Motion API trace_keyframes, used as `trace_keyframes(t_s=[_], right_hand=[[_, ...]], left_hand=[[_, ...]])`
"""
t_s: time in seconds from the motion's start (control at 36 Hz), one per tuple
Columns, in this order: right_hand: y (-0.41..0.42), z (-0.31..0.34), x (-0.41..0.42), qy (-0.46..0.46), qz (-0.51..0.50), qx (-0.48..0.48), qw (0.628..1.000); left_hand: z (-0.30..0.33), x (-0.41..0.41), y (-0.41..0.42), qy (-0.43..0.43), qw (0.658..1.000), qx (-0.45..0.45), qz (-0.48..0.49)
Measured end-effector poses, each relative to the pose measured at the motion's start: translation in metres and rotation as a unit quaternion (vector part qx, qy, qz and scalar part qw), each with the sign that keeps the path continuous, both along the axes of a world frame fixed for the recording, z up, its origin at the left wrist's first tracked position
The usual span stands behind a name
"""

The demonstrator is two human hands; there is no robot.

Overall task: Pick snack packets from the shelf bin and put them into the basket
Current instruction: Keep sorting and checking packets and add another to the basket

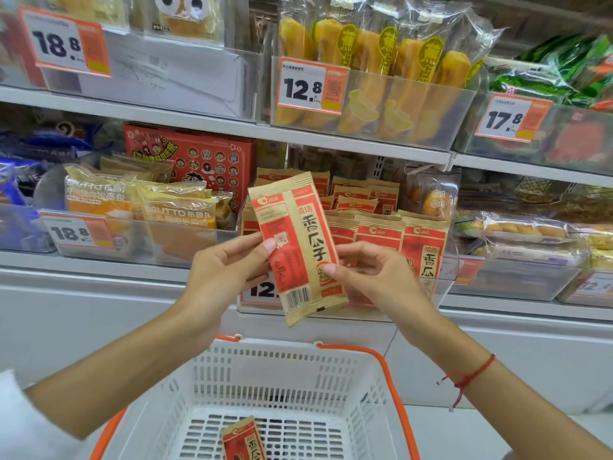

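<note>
A red-and-tan snack packet (296, 248) is held upright, leaning slightly to the left, above the far rim of the white basket (365, 386) and in front of the clear shelf bin (446, 270). The left hand (225, 270) pinches the packet's left edge with its thumb on the printed face and its fingers behind; the right hand (374, 273) pinches the right edge the same way, thumb tip pressed on the front near the lower half. The right wrist carries a red string bracelet (471, 376). Behind the held packet, the shelf bin holds more packets of the same kind (381, 234) standing in rows. Down inside the basket, a second packet (243, 439) lies flat on the slotted floor near its close edge. The basket has an orange handle (391, 383) running down its right side. Left of the shelf bin, yellow bread packs (172, 207) fill a neighbouring bin, and a red box (199, 154) stands behind them.
</note>
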State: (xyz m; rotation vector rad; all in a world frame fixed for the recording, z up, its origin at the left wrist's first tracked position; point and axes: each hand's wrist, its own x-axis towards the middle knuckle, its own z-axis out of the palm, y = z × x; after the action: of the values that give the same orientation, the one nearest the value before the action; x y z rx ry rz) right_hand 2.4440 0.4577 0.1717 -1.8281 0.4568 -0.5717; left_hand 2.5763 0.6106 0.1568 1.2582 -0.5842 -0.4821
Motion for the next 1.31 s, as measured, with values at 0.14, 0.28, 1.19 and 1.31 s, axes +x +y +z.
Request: trace_keyframes(t_s=[0.14,0.28,1.19,1.31], right_hand=[[-0.007,0.002,0.000,0.004,-0.022,0.012,1.000],[-0.006,0.002,-0.003,0.022,0.042,0.049,0.998],[0.003,-0.001,-0.002,0.048,0.098,-0.025,0.994],[0.008,-0.004,-0.001,-0.010,-0.040,-0.188,0.981]], left_hand=[[0.002,-0.005,-0.004,-0.013,1.000,-0.009,0.008],[0.004,-0.010,-0.005,-0.025,0.999,-0.027,0.022],[0.008,-0.008,0.000,-0.132,0.986,0.058,-0.082],[0.010,-0.010,0.000,-0.137,0.990,0.031,-0.026]])
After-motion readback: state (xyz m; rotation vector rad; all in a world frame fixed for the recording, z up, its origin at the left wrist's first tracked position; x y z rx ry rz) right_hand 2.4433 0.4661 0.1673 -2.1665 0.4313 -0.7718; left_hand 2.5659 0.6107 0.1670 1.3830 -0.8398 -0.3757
